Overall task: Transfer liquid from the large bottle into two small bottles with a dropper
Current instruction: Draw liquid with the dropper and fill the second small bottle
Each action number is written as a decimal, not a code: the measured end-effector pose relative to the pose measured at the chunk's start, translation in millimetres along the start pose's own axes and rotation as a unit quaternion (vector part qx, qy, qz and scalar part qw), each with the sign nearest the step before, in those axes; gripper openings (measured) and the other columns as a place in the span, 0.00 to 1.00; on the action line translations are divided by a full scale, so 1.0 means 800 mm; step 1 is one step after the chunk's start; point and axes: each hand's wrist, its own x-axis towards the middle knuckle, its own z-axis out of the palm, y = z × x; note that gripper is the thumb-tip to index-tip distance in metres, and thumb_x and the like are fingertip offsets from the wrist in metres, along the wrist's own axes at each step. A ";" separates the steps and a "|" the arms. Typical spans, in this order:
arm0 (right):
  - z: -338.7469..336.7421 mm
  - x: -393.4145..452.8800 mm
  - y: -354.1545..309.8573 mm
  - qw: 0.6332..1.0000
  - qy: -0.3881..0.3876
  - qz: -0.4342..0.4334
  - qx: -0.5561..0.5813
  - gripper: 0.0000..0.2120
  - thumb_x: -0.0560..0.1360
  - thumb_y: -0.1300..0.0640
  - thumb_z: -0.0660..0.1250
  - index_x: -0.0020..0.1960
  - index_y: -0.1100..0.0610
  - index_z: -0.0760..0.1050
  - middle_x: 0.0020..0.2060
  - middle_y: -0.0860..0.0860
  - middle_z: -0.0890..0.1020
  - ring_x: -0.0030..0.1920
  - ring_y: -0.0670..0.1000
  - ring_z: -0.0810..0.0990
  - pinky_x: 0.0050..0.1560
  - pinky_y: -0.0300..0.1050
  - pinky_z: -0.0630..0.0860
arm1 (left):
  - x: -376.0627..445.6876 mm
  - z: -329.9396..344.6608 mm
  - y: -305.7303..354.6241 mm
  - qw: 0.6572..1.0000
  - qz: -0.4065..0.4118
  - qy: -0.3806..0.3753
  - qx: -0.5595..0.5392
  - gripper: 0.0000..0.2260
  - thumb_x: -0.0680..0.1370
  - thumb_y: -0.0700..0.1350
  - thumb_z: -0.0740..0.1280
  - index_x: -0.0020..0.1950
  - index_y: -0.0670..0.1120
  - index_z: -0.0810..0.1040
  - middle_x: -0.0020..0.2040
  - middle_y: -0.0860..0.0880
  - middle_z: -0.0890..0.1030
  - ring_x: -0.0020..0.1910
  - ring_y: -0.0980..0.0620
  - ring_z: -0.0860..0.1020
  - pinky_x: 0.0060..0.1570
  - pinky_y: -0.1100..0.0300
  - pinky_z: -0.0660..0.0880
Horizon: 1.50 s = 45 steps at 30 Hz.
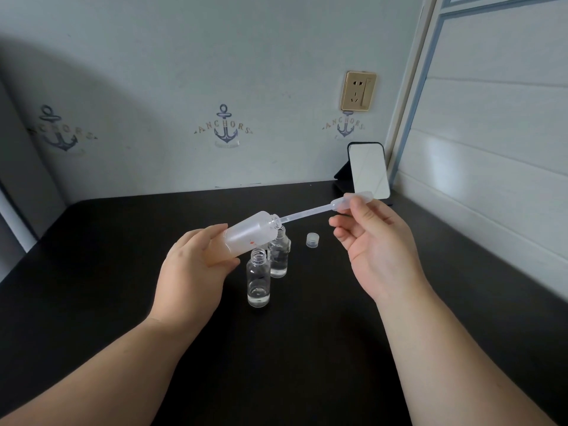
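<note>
At frame centre the tilted large bottle (246, 234) is gripped by the left hand (190, 272); behind it two small bottles (258, 278) are stood uncapped on the table (92, 272); the dropper (319, 209), tip in the bottle mouth, is pinched by the right hand (378, 241)

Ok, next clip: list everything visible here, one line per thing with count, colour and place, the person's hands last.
large bottle: 1, frosted translucent, tilted above the small bottles, uncapped
dropper: 1, clear, tip in the large bottle's mouth
small bottles: 2, clear, open, upright mid-table, a little liquid in each
cap: 1, translucent, on the table right of the bottles
table: 1, black
mirror: 1, dark-framed, propped at the back right
wall socket: 1, gold, on the wall
anchor prints: 3, blue, on the wall
left hand: 1, holds the large bottle
right hand: 1, pinches the dropper bulb
</note>
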 end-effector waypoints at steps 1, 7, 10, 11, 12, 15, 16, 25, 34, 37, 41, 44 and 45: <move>-0.002 0.001 -0.001 1.000 0.004 0.001 0.008 0.05 0.72 0.55 0.71 0.42 0.55 0.86 0.42 0.53 0.86 0.39 0.51 0.85 0.40 0.40 0.80 | 0.000 0.000 0.000 1.000 -0.002 0.002 0.000 0.23 0.73 0.44 0.75 0.67 0.55 0.77 0.54 0.62 0.74 0.54 0.62 0.70 0.54 0.64 0.65; -0.016 0.008 -0.005 0.996 0.028 -0.002 0.084 0.07 0.72 0.56 0.72 0.46 0.59 0.82 0.42 0.53 0.86 0.40 0.51 0.84 0.42 0.40 0.80 | 0.001 0.001 0.000 1.000 -0.016 0.008 0.001 0.24 0.74 0.45 0.76 0.68 0.55 0.76 0.55 0.62 0.73 0.54 0.60 0.70 0.55 0.62 0.66; -0.022 0.010 -0.006 0.992 0.046 -0.002 0.114 0.06 0.74 0.56 0.71 0.44 0.58 0.84 0.42 0.52 0.86 0.42 0.50 0.85 0.44 0.40 0.80 | 0.001 0.001 -0.003 1.000 -0.017 0.009 0.000 0.24 0.74 0.46 0.75 0.68 0.56 0.75 0.55 0.62 0.74 0.53 0.61 0.70 0.54 0.62 0.66; -0.024 0.012 -0.006 0.991 0.050 -0.002 0.122 0.07 0.76 0.56 0.71 0.43 0.58 0.85 0.43 0.52 0.86 0.42 0.50 0.85 0.44 0.40 0.80 | 0.002 0.001 -0.003 1.000 -0.020 0.013 -0.002 0.23 0.74 0.46 0.75 0.68 0.57 0.75 0.55 0.61 0.74 0.53 0.61 0.71 0.53 0.62 0.66; -0.026 0.013 -0.006 0.990 0.055 -0.001 0.130 0.08 0.78 0.57 0.70 0.42 0.58 0.85 0.43 0.51 0.86 0.43 0.49 0.85 0.44 0.40 0.80 | 0.002 0.001 -0.004 1.000 -0.024 0.015 -0.007 0.23 0.74 0.47 0.74 0.68 0.57 0.75 0.55 0.61 0.75 0.53 0.60 0.71 0.52 0.62 0.67; -0.030 0.015 -0.007 0.985 0.073 -0.001 0.154 0.11 0.80 0.57 0.69 0.40 0.58 0.85 0.43 0.50 0.85 0.42 0.48 0.85 0.44 0.39 0.80 | 0.003 0.001 -0.004 0.999 -0.033 0.014 -0.028 0.20 0.75 0.48 0.73 0.64 0.62 0.74 0.54 0.62 0.77 0.51 0.59 0.73 0.47 0.63 0.68; -0.030 0.016 -0.006 0.983 0.080 0.000 0.165 0.11 0.79 0.57 0.69 0.40 0.58 0.85 0.42 0.50 0.85 0.42 0.48 0.85 0.44 0.39 0.80 | 0.002 0.000 -0.003 0.999 -0.033 0.012 -0.039 0.19 0.75 0.49 0.73 0.62 0.65 0.74 0.52 0.63 0.77 0.50 0.60 0.75 0.45 0.65 0.68; -0.030 0.017 -0.007 0.972 0.108 0.013 0.210 0.12 0.79 0.60 0.70 0.37 0.59 0.85 0.38 0.50 0.84 0.36 0.48 0.82 0.38 0.39 0.78 | 0.001 0.003 -0.003 0.994 -0.074 -0.010 -0.081 0.20 0.75 0.53 0.73 0.65 0.60 0.72 0.46 0.68 0.74 0.45 0.65 0.75 0.40 0.69 0.68; -0.032 0.018 -0.004 0.986 0.072 -0.002 0.149 0.15 0.79 0.58 0.68 0.35 0.55 0.84 0.37 0.49 0.83 0.34 0.47 0.79 0.38 0.38 0.76 | 0.003 0.003 0.001 0.993 -0.089 -0.030 -0.069 0.24 0.75 0.55 0.72 0.69 0.54 0.71 0.48 0.65 0.74 0.45 0.64 0.74 0.40 0.70 0.66; -0.031 0.019 -0.004 0.989 0.059 -0.001 0.137 0.16 0.80 0.58 0.66 0.35 0.54 0.84 0.37 0.49 0.83 0.35 0.47 0.79 0.38 0.38 0.77 | 0.003 0.003 0.003 0.993 -0.089 -0.036 -0.073 0.23 0.75 0.55 0.73 0.68 0.54 0.72 0.46 0.66 0.75 0.45 0.67 0.74 0.39 0.70 0.67; -0.031 0.019 -0.004 0.990 0.054 0.001 0.127 0.16 0.80 0.58 0.66 0.35 0.54 0.84 0.37 0.49 0.83 0.35 0.47 0.79 0.38 0.38 0.77 | -0.001 0.001 0.004 0.991 -0.089 -0.048 -0.087 0.25 0.74 0.55 0.74 0.68 0.55 0.72 0.48 0.66 0.76 0.47 0.68 0.75 0.41 0.70 0.68; -0.030 0.018 -0.003 0.991 0.054 0.002 0.126 0.15 0.80 0.58 0.66 0.37 0.55 0.83 0.37 0.50 0.82 0.35 0.47 0.79 0.39 0.37 0.77 | -0.006 -0.006 0.005 0.986 -0.092 -0.045 -0.130 0.27 0.75 0.54 0.72 0.72 0.56 0.68 0.56 0.62 0.77 0.52 0.64 0.77 0.44 0.67 0.72; -0.029 0.017 -0.003 0.990 0.055 0.002 0.126 0.13 0.79 0.58 0.67 0.37 0.56 0.83 0.37 0.50 0.82 0.35 0.47 0.79 0.39 0.38 0.77 | -0.007 -0.008 0.006 0.985 -0.091 -0.037 -0.139 0.26 0.76 0.52 0.72 0.73 0.56 0.67 0.57 0.61 0.78 0.53 0.63 0.77 0.45 0.66 0.72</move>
